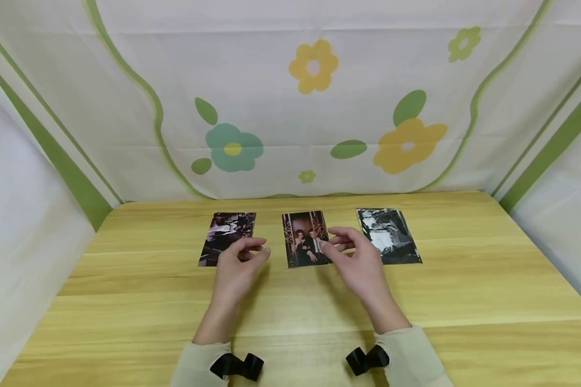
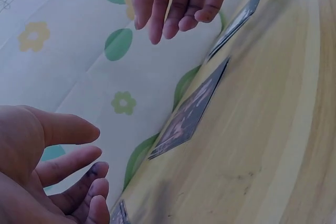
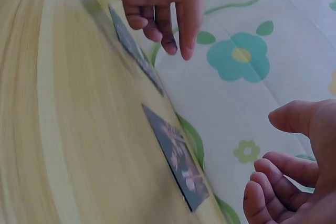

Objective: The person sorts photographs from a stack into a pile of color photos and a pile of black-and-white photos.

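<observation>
Three photo prints lie in a row on a wooden table. The left photo [image 1: 225, 231] is dark with purplish tones, the middle photo [image 1: 302, 242] shows two people behind ornate ironwork, and the right photo [image 1: 392, 236] is black and white. My left hand [image 1: 239, 266] hovers over the lower right part of the left photo, fingers loosely bent with nothing between them. Between the middle and right photos my right hand [image 1: 358, 263] hangs above the table, thumb and fingers apart. Both wrist views show the hands raised off the photos, including the middle photo [image 2: 191, 111].
The wooden table [image 1: 290, 317] reaches back to a white cloth [image 1: 271, 107] printed with flowers and green lines. White cloth panels stand at the left and right sides. Each wrist carries a small black camera mount [image 1: 237, 366] over a light sleeve [image 1: 200, 365].
</observation>
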Action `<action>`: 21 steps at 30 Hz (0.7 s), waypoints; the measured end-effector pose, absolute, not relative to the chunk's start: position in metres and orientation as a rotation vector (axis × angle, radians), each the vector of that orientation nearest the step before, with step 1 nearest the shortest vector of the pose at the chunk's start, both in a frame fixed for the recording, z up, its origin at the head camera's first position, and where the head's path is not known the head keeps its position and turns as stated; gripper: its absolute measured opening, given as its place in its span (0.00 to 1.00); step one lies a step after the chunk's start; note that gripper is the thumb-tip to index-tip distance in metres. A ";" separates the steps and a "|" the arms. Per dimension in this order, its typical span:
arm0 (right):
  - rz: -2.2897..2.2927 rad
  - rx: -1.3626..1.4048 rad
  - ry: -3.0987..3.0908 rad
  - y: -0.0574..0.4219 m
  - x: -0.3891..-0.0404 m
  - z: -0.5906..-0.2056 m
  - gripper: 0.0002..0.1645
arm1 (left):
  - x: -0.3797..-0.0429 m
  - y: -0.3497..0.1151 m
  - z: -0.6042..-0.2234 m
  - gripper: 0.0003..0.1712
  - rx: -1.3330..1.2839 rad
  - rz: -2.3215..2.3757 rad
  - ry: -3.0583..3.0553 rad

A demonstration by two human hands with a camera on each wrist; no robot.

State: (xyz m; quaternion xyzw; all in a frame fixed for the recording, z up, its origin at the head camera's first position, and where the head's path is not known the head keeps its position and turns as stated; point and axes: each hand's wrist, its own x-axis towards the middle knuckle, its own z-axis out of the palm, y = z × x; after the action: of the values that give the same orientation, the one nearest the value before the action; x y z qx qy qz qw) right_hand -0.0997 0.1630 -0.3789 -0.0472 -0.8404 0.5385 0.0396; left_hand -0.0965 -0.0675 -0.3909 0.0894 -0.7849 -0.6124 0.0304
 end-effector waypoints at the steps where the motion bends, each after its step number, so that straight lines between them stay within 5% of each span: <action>1: 1.644 -0.152 -2.577 0.164 -0.101 -0.380 0.26 | -0.097 -0.066 -0.392 0.16 0.276 -1.886 -2.422; 21: 1.340 -0.171 -2.729 0.172 -0.121 -0.419 0.32 | -0.114 -0.037 -0.425 0.21 0.001 -1.543 -2.643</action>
State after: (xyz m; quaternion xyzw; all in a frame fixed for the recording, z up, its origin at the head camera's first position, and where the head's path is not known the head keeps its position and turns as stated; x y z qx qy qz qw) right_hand -0.1213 0.1717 -0.4190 -0.0562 -0.8952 0.4396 0.0481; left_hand -0.1137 -0.0373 -0.4248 0.0004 -0.8629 -0.5038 0.0403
